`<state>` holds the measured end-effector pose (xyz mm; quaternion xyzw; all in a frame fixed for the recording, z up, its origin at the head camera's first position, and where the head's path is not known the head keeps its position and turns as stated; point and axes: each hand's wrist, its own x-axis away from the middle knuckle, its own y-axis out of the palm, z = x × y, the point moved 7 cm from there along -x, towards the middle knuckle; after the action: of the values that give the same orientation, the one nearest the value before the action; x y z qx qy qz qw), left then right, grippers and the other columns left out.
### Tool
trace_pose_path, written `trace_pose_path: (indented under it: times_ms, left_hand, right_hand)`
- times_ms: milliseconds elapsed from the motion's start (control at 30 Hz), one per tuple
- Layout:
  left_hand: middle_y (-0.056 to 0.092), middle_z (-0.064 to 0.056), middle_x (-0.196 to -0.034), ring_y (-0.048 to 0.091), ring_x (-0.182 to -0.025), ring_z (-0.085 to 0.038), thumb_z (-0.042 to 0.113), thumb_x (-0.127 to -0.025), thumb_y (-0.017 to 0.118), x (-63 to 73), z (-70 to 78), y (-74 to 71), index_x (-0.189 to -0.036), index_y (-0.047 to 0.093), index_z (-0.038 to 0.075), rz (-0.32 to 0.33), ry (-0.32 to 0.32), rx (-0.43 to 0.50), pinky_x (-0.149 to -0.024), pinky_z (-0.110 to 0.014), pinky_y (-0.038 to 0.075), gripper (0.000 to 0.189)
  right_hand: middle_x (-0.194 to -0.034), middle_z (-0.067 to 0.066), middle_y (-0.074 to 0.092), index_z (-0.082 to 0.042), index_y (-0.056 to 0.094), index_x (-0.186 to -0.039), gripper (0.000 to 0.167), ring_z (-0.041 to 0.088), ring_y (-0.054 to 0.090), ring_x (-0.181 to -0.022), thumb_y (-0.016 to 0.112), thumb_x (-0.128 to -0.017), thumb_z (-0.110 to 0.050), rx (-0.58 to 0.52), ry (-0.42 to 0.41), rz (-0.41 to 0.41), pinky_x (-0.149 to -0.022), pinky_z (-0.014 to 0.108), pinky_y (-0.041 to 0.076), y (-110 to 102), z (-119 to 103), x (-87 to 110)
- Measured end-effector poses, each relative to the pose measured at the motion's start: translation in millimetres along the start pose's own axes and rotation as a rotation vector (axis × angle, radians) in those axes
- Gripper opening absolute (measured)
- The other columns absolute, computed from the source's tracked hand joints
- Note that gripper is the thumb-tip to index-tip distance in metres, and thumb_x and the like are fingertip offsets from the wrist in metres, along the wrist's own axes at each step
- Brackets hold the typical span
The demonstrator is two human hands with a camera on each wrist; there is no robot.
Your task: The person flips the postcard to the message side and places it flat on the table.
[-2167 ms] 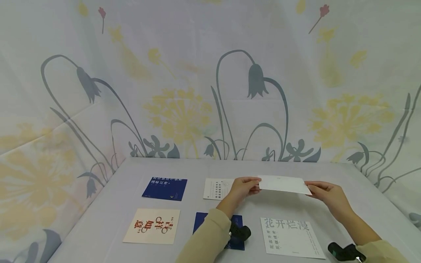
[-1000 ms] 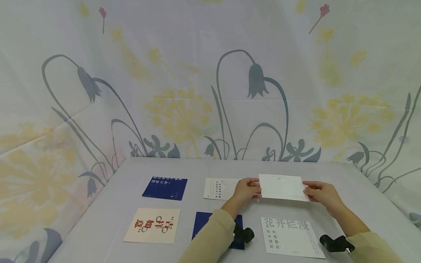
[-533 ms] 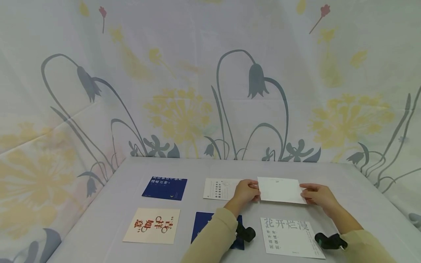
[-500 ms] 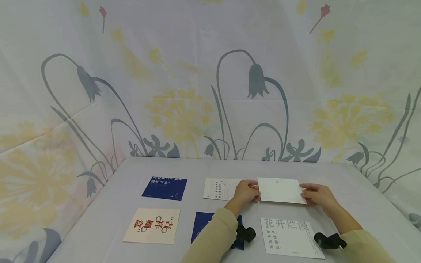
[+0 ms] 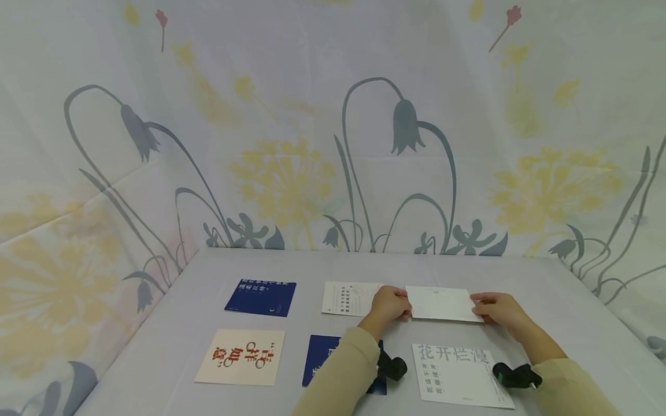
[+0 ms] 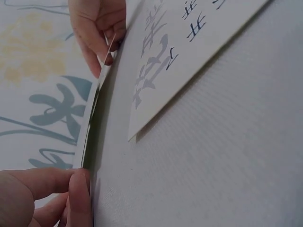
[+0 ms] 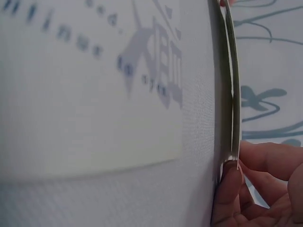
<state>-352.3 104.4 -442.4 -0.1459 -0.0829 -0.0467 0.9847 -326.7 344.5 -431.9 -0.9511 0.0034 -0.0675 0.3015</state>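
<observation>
A white card (image 5: 442, 305), mostly blank with one tiny mark near its far edge, lies low over the table at the back right. My left hand (image 5: 389, 303) pinches its left end, and my right hand (image 5: 500, 312) has the right end between thumb and fingers. Seen edge-on in the right wrist view, the card (image 7: 236, 90) shows two thin layers with a narrow gap. In the left wrist view its near edge runs close along the tabletop from the left hand (image 6: 52, 196) to the right. Closer to me lies a white card with large grey characters (image 5: 458, 384).
A white card with black print (image 5: 346, 299) sits left of the left hand, partly covered by it. A blue card (image 5: 319, 355) is half hidden under the left sleeve. Farther left lie another blue card (image 5: 262, 297) and a cream card with red characters (image 5: 241, 358). Floral cloth (image 5: 291, 173) hangs behind.
Both hands have lowered the white card to just over the table and tilted it flatter. The right hand has shifted slightly left and nearer. The other cards have stayed put.
</observation>
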Motion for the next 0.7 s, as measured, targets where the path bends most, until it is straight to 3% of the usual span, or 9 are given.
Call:
trace_pose_path:
  times_ms: [300, 533, 700]
  left_hand:
    - [0.06, -0.004, -0.062, 0.056, -0.049, -0.009, -0.007, -0.078, 0.067, -3.0, -0.9, 1.6, -0.091, 0.066, 0.001, -0.016, -0.017, -0.002, -0.046, -0.019, 0.049, 0.016]
    - [0.06, -0.004, -0.063, 0.055, -0.048, -0.01, -0.008, -0.077, 0.067, -4.8, -2.7, 1.9, -0.093, 0.067, 0.002, -0.01, -0.028, 0.015, -0.046, -0.019, 0.049, 0.018]
    - [0.06, -0.003, -0.066, 0.057, -0.05, -0.01, -0.007, -0.078, 0.067, -3.9, -1.5, 1.7, -0.095, 0.067, 0.003, -0.016, -0.037, 0.038, -0.047, -0.02, 0.05, 0.02]
  right_hand:
    - [-0.085, 0.008, 0.056, 0.018, 0.045, -0.123, 0.044, 0.017, 0.051, -0.071, 0.056, -0.087, -0.006, 0.05, -0.019, -0.016, -0.06, 0.025, 0.045, 2.7, -3.9, -0.6]
    - [-0.105, 0.025, 0.055, 0.017, 0.046, -0.123, 0.043, 0.023, 0.05, -0.082, 0.057, -0.088, -0.006, 0.09, 0.005, -0.005, -0.063, 0.026, 0.046, 2.6, 0.3, -1.9]
    - [-0.096, 0.017, 0.057, 0.017, 0.045, -0.124, 0.046, 0.02, 0.052, -0.078, 0.057, -0.087, -0.007, 0.071, 0.009, 0.002, -0.061, 0.024, 0.045, 1.9, 0.7, 0.3]
